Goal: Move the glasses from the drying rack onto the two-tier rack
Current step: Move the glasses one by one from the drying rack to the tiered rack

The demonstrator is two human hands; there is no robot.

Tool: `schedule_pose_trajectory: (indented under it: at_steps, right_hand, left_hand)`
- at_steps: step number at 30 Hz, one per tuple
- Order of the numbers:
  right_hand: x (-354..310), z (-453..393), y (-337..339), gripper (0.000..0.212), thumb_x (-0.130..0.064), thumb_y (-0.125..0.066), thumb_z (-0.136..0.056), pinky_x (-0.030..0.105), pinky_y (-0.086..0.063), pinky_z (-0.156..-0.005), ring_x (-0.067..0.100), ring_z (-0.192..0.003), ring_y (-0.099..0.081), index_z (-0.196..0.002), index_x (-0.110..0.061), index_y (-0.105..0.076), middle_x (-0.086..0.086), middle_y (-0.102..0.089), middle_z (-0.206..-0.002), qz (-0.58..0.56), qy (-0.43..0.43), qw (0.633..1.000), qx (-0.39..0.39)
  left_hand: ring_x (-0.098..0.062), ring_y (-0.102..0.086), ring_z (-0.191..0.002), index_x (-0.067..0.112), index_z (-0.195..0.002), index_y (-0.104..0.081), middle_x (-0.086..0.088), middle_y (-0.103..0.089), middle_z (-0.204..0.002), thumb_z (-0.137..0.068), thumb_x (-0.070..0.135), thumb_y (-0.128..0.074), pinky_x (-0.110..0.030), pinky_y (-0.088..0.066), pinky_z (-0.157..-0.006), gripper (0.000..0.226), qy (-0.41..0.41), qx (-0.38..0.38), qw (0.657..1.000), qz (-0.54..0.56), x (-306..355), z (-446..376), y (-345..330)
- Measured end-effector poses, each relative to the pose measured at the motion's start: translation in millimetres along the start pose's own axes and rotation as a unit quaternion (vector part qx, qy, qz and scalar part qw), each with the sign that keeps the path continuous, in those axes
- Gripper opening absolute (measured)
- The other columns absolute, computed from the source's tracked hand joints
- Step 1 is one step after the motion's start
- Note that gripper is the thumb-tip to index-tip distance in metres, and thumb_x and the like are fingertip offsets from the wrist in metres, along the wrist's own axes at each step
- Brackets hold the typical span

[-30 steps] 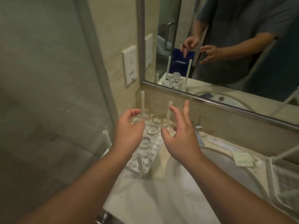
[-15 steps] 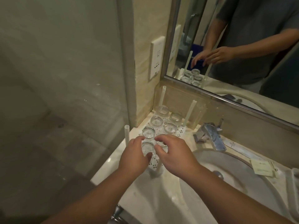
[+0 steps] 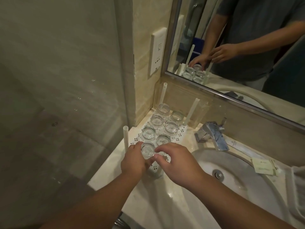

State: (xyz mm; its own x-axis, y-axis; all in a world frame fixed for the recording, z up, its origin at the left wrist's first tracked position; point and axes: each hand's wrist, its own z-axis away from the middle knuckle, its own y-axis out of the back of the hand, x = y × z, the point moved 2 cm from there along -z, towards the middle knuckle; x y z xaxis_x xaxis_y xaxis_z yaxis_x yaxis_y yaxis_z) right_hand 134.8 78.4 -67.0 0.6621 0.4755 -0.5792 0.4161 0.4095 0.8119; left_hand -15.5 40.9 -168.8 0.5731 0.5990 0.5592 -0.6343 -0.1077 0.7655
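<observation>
The white perforated drying rack (image 3: 179, 132) with upright corner posts stands in the counter's back left corner. Several clear glasses (image 3: 171, 127) sit upside down on it in two rows. My left hand (image 3: 132, 161) grips the nearest glass (image 3: 148, 150) in the left row from its left side. My right hand (image 3: 179, 162) curls its thumb and fingertips on a second glass (image 3: 162, 157) at the front of the right row, mostly hidden under the fingers. A corner of the white two-tier rack (image 3: 297, 182) shows at the right edge.
The round sink basin (image 3: 231, 164) fills the counter to the right of the rack, with a chrome tap (image 3: 212, 134) behind it. Paper sachets (image 3: 264, 166) lie on the rim. A glass panel (image 3: 66, 96) closes the left side; a mirror (image 3: 247, 47) hangs behind.
Both hands came down from above the rack's back rows to its front end. They now close on the two nearest glasses, and the view has tilted down and to the left.
</observation>
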Motion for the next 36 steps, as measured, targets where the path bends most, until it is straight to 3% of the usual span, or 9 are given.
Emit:
schedule_pose_trajectory:
  at_steps: [5,10,18,23,28,30,33,36]
  right_hand:
    - [0.0,2.0,-2.1,0.023,-0.037,-0.054,-0.094,0.028,-0.044,-0.086,0.004,-0.093,-0.055,-0.092,-0.033,-0.077,-0.009,-0.066,-0.092,-0.02,0.01,1.0,-0.009]
    - [0.1,3.4,-1.7,0.022,-0.037,-0.056,-0.094,0.028,-0.044,-0.084,0.005,-0.091,-0.056,-0.091,-0.031,-0.077,-0.008,-0.065,-0.091,-0.034,0.009,0.999,-0.004]
    - [3.0,6.7,1.2,0.022,-0.037,-0.056,-0.097,0.024,-0.045,-0.079,0.004,-0.088,-0.058,-0.095,-0.029,-0.076,-0.01,-0.066,-0.089,-0.088,-0.008,0.996,0.033]
    - [8.1,6.2,5.3,0.031,-0.043,-0.049,-0.097,0.022,-0.044,-0.067,0.005,-0.076,-0.059,-0.081,-0.025,-0.068,-0.008,-0.064,-0.073,-0.135,-0.049,0.987,0.074]
    - [10.2,2.8,9.1,0.042,-0.05,-0.042,-0.1,0.032,-0.053,-0.078,0.005,-0.079,-0.068,-0.089,-0.023,-0.072,-0.007,-0.074,-0.082,-0.272,-0.195,0.939,0.084]
    - [6.2,0.0,12.7,0.05,-0.053,-0.036,-0.101,0.036,-0.053,-0.077,0.01,-0.075,-0.07,-0.091,-0.02,-0.072,-0.004,-0.076,-0.078,-0.329,-0.244,0.911,0.042]
    - [-1.9,-2.5,17.4,0.063,-0.057,-0.032,-0.101,0.043,-0.053,-0.091,0.024,-0.087,-0.072,-0.102,-0.008,-0.072,0.008,-0.077,-0.086,-0.422,-0.275,0.864,-0.021]
    - [-7.1,-1.4,22.7,0.07,-0.064,-0.034,-0.098,0.046,-0.047,-0.101,0.031,-0.101,-0.07,-0.108,-0.006,-0.073,0.015,-0.075,-0.098,-0.502,-0.273,0.819,-0.047]
  left_hand:
    - [-0.019,-0.062,-0.104,0.035,-0.113,-0.057,0.012,-0.061,-0.11,-0.069,0.056,-0.071,-0.029,-0.042,-0.074,0.051,-0.016,0.015,0.999,0.044,3.4,3.5,5.4]
    - [-0.015,-0.063,-0.09,0.034,-0.097,-0.058,0.013,-0.065,-0.094,-0.066,0.046,-0.075,-0.035,-0.053,-0.075,0.037,-0.044,0.04,0.995,0.08,5.2,14.0,15.1]
    - [-0.013,-0.063,-0.1,0.033,-0.113,-0.064,0.01,-0.065,-0.107,-0.066,0.04,-0.084,-0.04,-0.052,-0.086,0.052,-0.114,0.07,0.977,0.169,21.7,28.1,43.3]
    - [-0.004,-0.061,-0.099,0.037,-0.114,-0.063,0.014,-0.063,-0.107,-0.063,0.044,-0.085,-0.032,-0.053,-0.085,0.055,-0.158,0.099,0.961,0.202,44.1,35.5,63.1]
    - [0.006,-0.058,-0.096,0.042,-0.113,-0.062,0.021,-0.062,-0.105,-0.053,0.061,-0.069,-0.009,-0.042,-0.073,0.063,-0.184,0.136,0.95,0.212,66.8,44.8,80.8]
    - [0.009,-0.057,-0.097,0.045,-0.111,-0.06,0.024,-0.06,-0.104,-0.053,0.06,-0.07,-0.008,-0.044,-0.074,0.06,-0.2,0.146,0.945,0.212,74.4,46.8,85.6]
    - [0.007,-0.058,-0.098,0.048,-0.112,-0.058,0.026,-0.058,-0.106,-0.053,0.059,-0.073,-0.022,-0.053,-0.08,0.063,-0.211,0.153,0.939,0.226,84.7,50.3,91.0]
    - [0.01,-0.06,-0.092,0.064,-0.099,-0.051,0.027,-0.058,-0.101,-0.053,0.062,-0.074,-0.012,-0.05,-0.074,0.052,-0.221,0.166,0.93,0.242,94.8,55.2,97.3]
